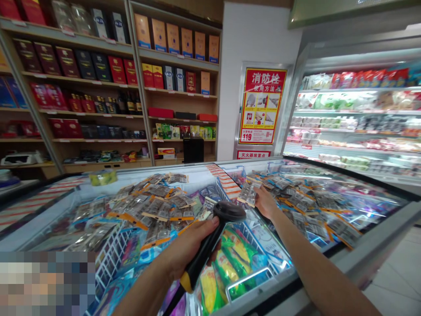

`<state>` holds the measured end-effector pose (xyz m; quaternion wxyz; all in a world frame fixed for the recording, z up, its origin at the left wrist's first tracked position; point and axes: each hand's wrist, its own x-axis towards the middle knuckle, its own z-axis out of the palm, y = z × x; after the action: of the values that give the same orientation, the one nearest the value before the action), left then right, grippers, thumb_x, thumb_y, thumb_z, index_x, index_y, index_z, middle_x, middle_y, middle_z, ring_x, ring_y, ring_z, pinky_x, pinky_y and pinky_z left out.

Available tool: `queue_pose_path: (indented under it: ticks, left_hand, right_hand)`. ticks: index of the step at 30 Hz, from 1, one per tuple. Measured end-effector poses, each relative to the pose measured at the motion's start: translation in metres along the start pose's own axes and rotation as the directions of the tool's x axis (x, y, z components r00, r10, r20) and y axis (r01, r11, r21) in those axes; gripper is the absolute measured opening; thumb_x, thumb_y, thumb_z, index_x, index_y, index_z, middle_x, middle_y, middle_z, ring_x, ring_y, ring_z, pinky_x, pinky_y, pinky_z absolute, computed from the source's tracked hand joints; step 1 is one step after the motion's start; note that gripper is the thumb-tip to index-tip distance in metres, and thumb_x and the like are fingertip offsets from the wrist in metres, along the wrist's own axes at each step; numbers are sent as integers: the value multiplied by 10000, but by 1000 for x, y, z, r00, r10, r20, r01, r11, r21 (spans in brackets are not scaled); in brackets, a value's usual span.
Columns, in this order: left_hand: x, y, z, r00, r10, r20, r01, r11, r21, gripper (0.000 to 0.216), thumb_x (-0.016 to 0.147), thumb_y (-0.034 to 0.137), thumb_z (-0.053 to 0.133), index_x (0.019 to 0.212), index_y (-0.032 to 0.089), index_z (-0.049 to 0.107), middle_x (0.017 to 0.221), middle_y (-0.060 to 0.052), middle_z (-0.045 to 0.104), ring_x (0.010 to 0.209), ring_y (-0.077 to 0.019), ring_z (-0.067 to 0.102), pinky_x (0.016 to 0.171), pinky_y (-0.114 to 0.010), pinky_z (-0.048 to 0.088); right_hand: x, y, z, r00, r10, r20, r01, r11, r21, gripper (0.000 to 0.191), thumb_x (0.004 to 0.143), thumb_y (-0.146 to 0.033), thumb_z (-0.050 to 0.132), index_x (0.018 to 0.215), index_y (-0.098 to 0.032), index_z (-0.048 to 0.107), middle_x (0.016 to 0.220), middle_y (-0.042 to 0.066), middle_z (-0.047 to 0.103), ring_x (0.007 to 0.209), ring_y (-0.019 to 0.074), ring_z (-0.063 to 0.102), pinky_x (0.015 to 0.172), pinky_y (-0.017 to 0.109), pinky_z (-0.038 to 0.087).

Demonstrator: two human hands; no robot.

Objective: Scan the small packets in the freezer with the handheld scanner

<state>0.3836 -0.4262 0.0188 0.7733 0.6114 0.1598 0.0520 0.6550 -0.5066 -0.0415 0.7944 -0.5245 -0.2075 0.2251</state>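
My left hand [192, 245] is wrapped round the black handle of a barcode scanner [229, 212], its dark head pointing away from me. Between the fingers of my right hand [265, 202] is a small flat packet [249, 192] with a clear front, held over the middle of a chest freezer. To the left, a heap of similar packets [161, 204] with orange and blue edges lies on the freezer's glass top. More of these packets [301, 197] are spread on the glass at the right, beside my right forearm.
Below are wire baskets [113, 245] and green-and-yellow corn packs [226, 263]. A tape roll [103, 177] sits at the back left. Behind stand shelves of boxes [166, 94], a red fire-hydrant notice [259, 105] and a lit fridge [358, 118]. The lower left corner is pixelated.
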Motion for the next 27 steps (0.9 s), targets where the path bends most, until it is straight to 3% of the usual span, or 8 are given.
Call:
queue_pose_path:
  ticks: [18, 27]
  left_hand:
    - [10, -9, -3, 998, -31, -63, 29, 999, -32, 422, 646, 573, 569, 629, 155, 511, 513, 11, 547, 395, -76, 455, 416, -203, 329]
    - [5, -4, 0, 1000, -3, 22, 4, 996, -86, 408, 685, 547, 554, 632, 143, 529, 538, -5, 557, 408, -72, 466, 408, -188, 331]
  right_hand:
    - [-6, -4, 7, 999, 30, -22, -29, 999, 22, 226, 664, -277, 551, 878, -251, 484, 808, -5, 660, 781, 186, 632, 624, 311, 506]
    - [-6, -3, 7, 1000, 9, 13, -9, 998, 62, 259, 668, -253, 574, 919, -247, 513, 785, -1, 661, 781, 197, 630, 646, 323, 503]
